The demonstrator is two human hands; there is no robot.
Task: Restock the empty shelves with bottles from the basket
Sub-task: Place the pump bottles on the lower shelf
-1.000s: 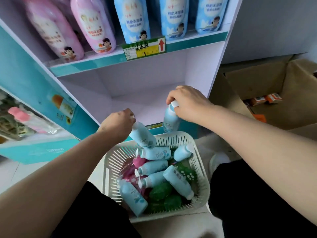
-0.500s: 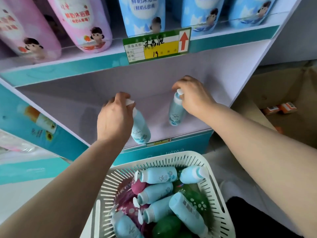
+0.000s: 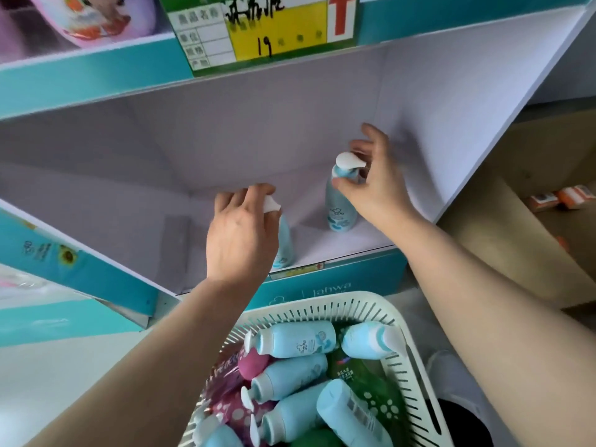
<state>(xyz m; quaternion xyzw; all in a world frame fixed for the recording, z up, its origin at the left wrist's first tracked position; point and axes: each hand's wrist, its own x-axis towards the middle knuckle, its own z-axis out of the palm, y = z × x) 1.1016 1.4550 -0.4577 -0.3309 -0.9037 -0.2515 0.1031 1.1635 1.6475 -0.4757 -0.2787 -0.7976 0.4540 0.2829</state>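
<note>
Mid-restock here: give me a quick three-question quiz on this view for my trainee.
1. True or false: the basket is empty.
2. The number handwritten on the price tag is: A) 19 B) 25 C) 7.
3. Which stands nearer the front edge of the shelf: the left bottle, gripped by the left hand, or the right bottle, at the right hand?
Key: 1 false; 2 A; 3 left bottle.

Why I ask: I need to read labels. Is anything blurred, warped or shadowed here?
Head view: shelf edges splay, wide-angle distortion; the price tag's small print is smeared, only "19" reads; fingertips of the right hand look slightly blurred; the right blue pump bottle casts a soft shadow leftwards; no harsh glare.
</note>
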